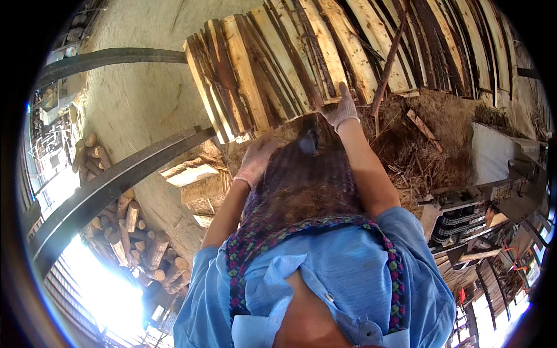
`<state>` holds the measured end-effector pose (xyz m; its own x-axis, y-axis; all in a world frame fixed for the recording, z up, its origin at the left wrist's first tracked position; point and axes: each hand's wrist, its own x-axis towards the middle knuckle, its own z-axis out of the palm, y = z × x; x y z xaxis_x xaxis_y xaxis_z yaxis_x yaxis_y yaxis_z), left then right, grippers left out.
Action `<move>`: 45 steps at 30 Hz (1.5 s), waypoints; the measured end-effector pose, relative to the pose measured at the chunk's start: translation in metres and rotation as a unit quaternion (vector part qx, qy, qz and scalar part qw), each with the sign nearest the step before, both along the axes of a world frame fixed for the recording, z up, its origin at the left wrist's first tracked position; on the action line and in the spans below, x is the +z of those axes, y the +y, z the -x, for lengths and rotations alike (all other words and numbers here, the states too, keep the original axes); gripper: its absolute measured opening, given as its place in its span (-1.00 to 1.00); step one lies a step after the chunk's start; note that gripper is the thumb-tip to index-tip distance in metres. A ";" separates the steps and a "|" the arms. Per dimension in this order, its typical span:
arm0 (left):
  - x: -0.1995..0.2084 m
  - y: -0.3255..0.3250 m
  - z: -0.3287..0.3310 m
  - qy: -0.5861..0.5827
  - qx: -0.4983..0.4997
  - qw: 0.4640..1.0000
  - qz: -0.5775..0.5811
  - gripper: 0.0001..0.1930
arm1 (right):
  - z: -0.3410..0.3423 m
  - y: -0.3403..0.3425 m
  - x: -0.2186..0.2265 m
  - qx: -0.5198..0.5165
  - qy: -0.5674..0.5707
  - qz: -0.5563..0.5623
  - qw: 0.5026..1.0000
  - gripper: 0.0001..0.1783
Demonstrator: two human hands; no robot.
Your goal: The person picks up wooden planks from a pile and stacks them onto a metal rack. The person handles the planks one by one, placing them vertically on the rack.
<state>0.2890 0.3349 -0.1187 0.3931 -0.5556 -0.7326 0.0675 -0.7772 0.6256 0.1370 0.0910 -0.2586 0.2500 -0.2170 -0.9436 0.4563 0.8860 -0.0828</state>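
A long row of rough bark-edged wood slabs [241, 64] lies side by side in front of me, their near ends toward my body. My right hand [341, 111], in a pale knitted glove, touches the near ends with its fingers spread, one finger stretched up over a slab. My left hand [258, 158], gloved the same way, is further left and lower, its fingers extended just below the slab ends. I see nothing held in either hand. Whether the left fingertips touch the wood I cannot tell.
Dark metal beams [116, 188] reach in from the left, next to piled round logs [155, 252]. Cut wood blocks [194, 175] lie by my left arm. A thin dark stick [390, 61] leans across the slabs. Bark scraps [415, 168] and machinery [464, 223] are on the right.
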 end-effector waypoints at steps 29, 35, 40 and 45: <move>-0.010 -0.192 -0.034 -0.072 -0.069 0.995 -0.003 -0.12 | -0.013 0.020 0.118 0.209 -0.043 0.123 0.969 -0.59; -0.008 -0.190 -0.066 0.131 0.023 0.991 0.000 -0.21 | -0.013 0.057 0.141 0.294 -0.159 0.188 0.923 -0.40; -0.028 -0.156 -0.030 0.435 0.201 0.871 0.105 -0.47 | 0.023 0.086 0.121 0.293 -0.260 0.111 0.913 -0.30; -0.026 -0.141 -0.008 0.322 0.055 0.933 0.150 -0.10 | 0.060 0.034 0.091 0.304 -0.154 0.130 0.931 -0.10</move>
